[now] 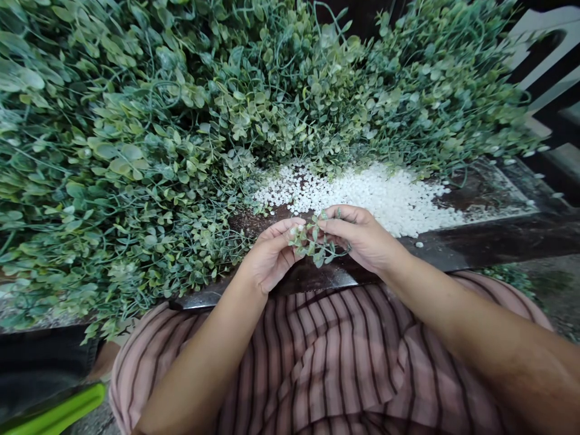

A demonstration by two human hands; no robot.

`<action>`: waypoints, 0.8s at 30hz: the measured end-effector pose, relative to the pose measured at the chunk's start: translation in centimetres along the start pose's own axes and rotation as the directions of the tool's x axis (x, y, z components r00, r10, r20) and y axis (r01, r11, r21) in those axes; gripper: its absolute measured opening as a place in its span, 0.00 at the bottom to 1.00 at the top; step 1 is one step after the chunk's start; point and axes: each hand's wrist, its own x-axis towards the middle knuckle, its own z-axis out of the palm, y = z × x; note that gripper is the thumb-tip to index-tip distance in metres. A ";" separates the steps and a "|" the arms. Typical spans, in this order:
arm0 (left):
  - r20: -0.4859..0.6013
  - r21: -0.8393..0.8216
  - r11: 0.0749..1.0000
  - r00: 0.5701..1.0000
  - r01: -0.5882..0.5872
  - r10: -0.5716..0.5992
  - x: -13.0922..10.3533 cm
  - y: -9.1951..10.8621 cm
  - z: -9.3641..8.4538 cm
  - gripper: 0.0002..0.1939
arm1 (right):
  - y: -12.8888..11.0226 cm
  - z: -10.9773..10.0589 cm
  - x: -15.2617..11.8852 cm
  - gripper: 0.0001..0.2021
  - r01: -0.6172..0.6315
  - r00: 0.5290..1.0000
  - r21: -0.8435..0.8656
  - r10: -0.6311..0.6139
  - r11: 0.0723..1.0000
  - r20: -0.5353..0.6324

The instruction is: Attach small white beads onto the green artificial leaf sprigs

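Observation:
Between my hands, above the table's near edge, is a small leafy green sprig [318, 249] that looks artificial. My left hand [277, 251] is closed, thumb and fingers pinching the sprig's left side, with a tiny white piece by the fingertips. On the other side, my right hand [357, 232] grips the stem near its top between thumb and fingers. Just beyond both hands lies a spread of small white pieces [389, 193] on the dark table [471, 241]. Some of my fingers are hidden behind the leaves.
A large heap of green leafy sprigs [181, 133] covers the back and left of the table and hangs over its front edge. White slatted chairs [544, 54] stand at the right. Striped cloth [326, 356] covers my lap. Something bright green [67, 411] shows at lower left.

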 end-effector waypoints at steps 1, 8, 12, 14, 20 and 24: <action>-0.002 0.002 1.000 1.000 0.000 0.000 0.0 0.0 0.0 0.11 | 0.0 0.0 0.0 0.12 0.000 1.000 -0.003 0.000 1.000 -0.001; -0.048 0.031 0.999 0.999 -0.012 0.013 0.2 -0.2 -0.1 0.12 | 0.1 -0.2 0.0 0.13 -0.004 1.000 -0.065 0.006 0.998 0.023; -0.073 0.073 0.997 0.996 -0.040 0.045 0.3 -0.4 0.1 0.11 | 0.1 -0.1 0.0 0.12 0.002 0.999 -0.128 0.003 0.992 0.036; -0.081 0.100 0.993 0.994 -0.061 0.069 0.4 -0.5 0.1 0.10 | 0.2 -0.1 0.1 0.12 0.001 1.000 -0.150 0.003 0.989 0.022; -0.101 0.145 0.986 0.990 -0.083 0.098 0.6 -0.5 0.0 0.09 | 0.9 -0.3 0.6 0.12 0.011 0.999 -0.180 -0.018 0.984 -0.038; -0.119 0.183 0.979 0.987 -0.086 0.109 0.6 -0.5 0.0 0.12 | 1.3 -0.6 1.0 0.10 0.057 0.997 -0.257 -0.070 0.965 -0.041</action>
